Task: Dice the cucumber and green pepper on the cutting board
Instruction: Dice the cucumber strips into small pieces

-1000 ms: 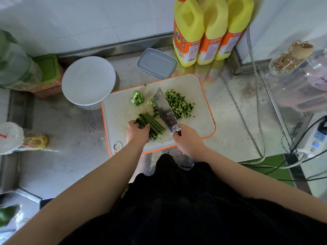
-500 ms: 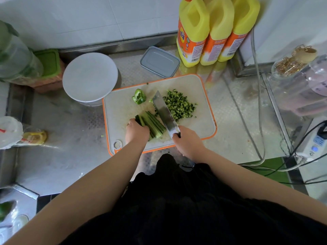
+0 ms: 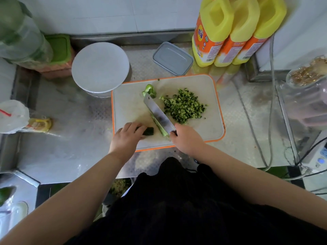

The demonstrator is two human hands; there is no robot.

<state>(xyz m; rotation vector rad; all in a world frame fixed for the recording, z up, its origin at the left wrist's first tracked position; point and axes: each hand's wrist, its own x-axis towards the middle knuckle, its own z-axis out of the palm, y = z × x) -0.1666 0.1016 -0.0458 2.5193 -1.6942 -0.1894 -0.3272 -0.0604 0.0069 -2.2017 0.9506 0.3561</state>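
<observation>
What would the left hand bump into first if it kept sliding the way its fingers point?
Probably the cucumber piece the left hand already touches, then the knife blade beyond; depth is hard to judge.

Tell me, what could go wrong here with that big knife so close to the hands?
The left hand grips the cucumber piece just beside the knife, so a slip could nick its fingers. Cut strips lie under the blade near the cutting board front edge and might be pushed off. The diced pile sits right beside the blade's path, so a sweep could scatter it.
</observation>
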